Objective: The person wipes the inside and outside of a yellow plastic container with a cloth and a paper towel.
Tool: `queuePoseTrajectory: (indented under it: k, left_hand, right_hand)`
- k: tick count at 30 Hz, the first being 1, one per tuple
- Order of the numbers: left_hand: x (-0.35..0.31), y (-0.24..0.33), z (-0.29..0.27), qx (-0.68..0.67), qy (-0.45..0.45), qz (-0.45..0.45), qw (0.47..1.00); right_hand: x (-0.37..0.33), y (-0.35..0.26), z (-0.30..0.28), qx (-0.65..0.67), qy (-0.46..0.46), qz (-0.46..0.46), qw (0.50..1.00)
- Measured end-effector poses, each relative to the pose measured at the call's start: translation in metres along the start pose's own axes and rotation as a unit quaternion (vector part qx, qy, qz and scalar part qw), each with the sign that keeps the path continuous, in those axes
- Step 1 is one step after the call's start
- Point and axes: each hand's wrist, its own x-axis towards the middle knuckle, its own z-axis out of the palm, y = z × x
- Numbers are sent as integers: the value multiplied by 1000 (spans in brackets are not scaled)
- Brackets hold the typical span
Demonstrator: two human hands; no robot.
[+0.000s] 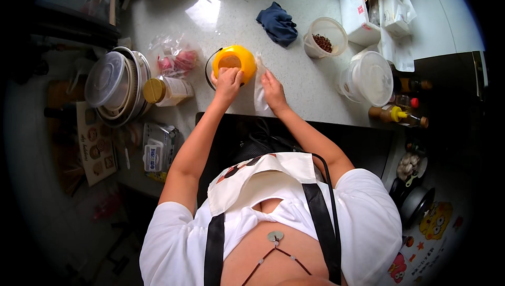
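Observation:
A round yellow pail [249, 58] with a thin black handle stands near the counter's front edge, its opening turned toward me. My left hand [228, 82] is closed at the lower rim of that opening, fingers curled over it. Inside, the pail looks orange-brown; I cannot make out any contents. Just right of the pail lies a crumpled, whitish, thin sheet [259, 88], tissue or plastic, I cannot tell which. Against its right side rests my right hand [272, 90], fingers stretched out and pointing away from me.
Left of the pail are a clear bag with pink items [179, 62], a gold-lidded jar [176, 91] and stacked bowls [113, 78]. A dark blue cloth [278, 24], a tub of small brown pieces [326, 38], a lidded white tub [372, 78] and bottles [397, 115] stand to the right.

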Motion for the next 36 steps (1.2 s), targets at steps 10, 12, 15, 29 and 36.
queuePoseTrajectory:
  k: [10, 12, 15, 29, 36]
  left_hand:
    - [-4, 11, 4, 38, -42, 41, 998]
    - [-3, 14, 2, 32, -52, 55, 997]
    - [-4, 11, 0, 25, -64, 67, 995]
    - [4, 13, 10, -42, 1, -39, 998]
    - [21, 15, 16, -31, 32, -64, 997]
  right_hand:
    - [43, 1, 15, -173, -34, -235, 956]
    - [52, 15, 22, -158, 2, -227, 961]
    - [68, 21, 24, -81, 9, -146, 986]
    - [62, 39, 40, 42, 119, -10, 992]
    - [30, 21, 40, 12, 74, 63, 995]
